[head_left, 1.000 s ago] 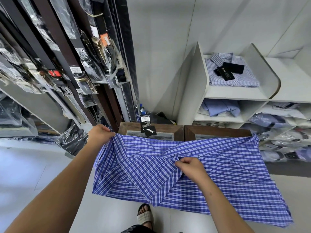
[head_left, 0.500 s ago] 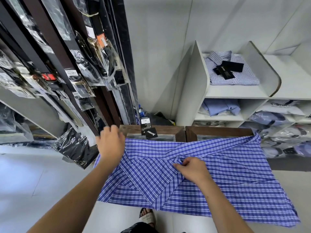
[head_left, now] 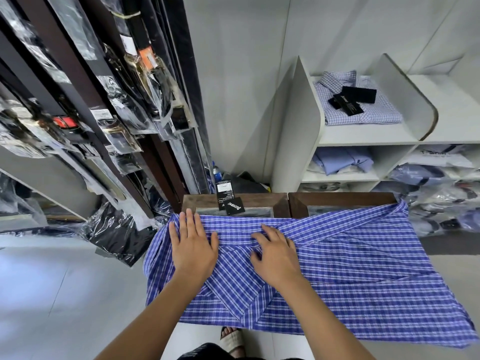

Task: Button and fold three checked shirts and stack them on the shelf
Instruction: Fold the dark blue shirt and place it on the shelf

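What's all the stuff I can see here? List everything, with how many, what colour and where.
Checked shirt: one, blue and white, spread over the wooden display case, partly folded.
Wooden display case: one, dark brown, under the shirt.
Hang tags: a few, black, on the case's far edge.
Folded checked shirt: one, pale blue, top shelf, black tags on it.
Shelf unit: one, white, right.
Folded shirts: several, light blue, second shelf.
Bagged clothes: many, in clear plastic, lower right shelves.
Belts: many, dark, in plastic, hanging left.
Bottle: one, blue cap, on the floor behind.
Sandalled foot: one, bottom.
Left hand: flat on the shirt.
Right hand: fingers bent, pressing the shirt's middle.
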